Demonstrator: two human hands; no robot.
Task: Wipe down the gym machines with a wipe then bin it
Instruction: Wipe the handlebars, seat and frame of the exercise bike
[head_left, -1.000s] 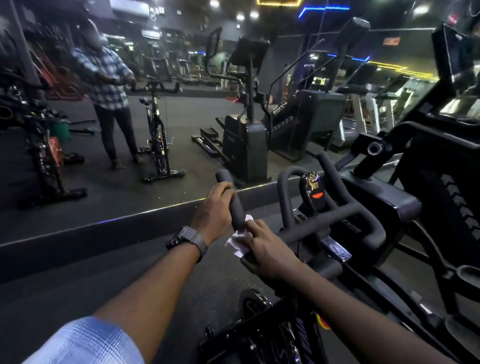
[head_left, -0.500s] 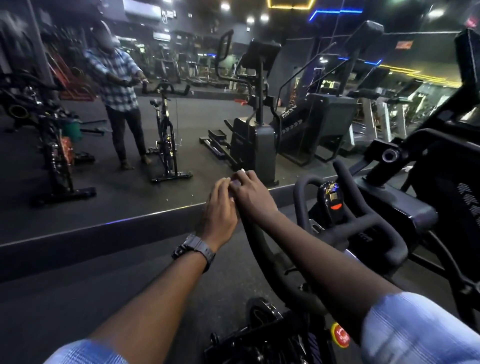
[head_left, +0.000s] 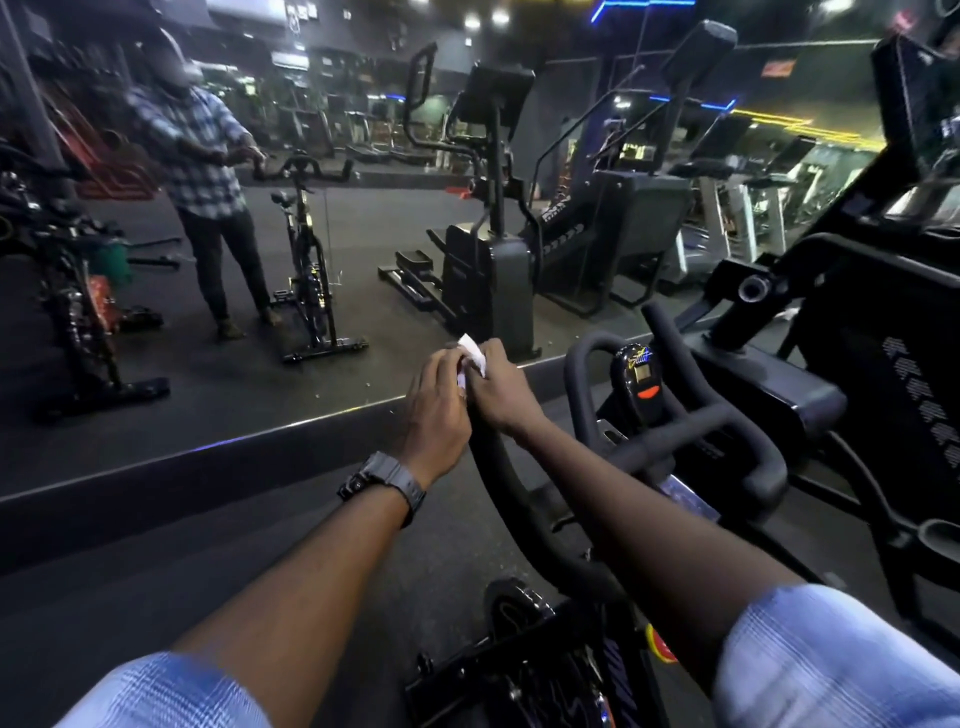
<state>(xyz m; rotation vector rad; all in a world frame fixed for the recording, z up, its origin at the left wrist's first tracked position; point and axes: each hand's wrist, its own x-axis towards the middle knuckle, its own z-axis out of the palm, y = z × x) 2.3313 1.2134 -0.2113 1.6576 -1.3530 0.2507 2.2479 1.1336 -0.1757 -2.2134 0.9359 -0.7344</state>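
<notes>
Here, one item in hand: a white wipe, crumpled, at the far tip of the left handlebar horn of a black spin bike, caught between the two hands. A corner of it stood up above the knuckles; the rest was hidden by the fingers.

No bin or other container could be made out in the head view.

Right hand: arm reached forward across the bike, back of the hand up, fingers curled down over the horn tip and round the wipe. Left hand: arm extended straight ahead, hand pressed against the right hand from the left side, fingers close together and bent towards the wipe; whether they gripped the wipe or only the horn beneath it could not be told. A dark wristwatch sat on the left wrist. Light blue sleeves showed rolled at both elbows.

Bike fittings: looped black handlebars with a small console at their centre, showing an orange patch; flywheel low in view.

Surroundings: a wall mirror ahead, its lower edge just beyond the hands, reflecting a person in a checked shirt at a spin bike, a stair climber and treadmills. Dark rubber floor.
</notes>
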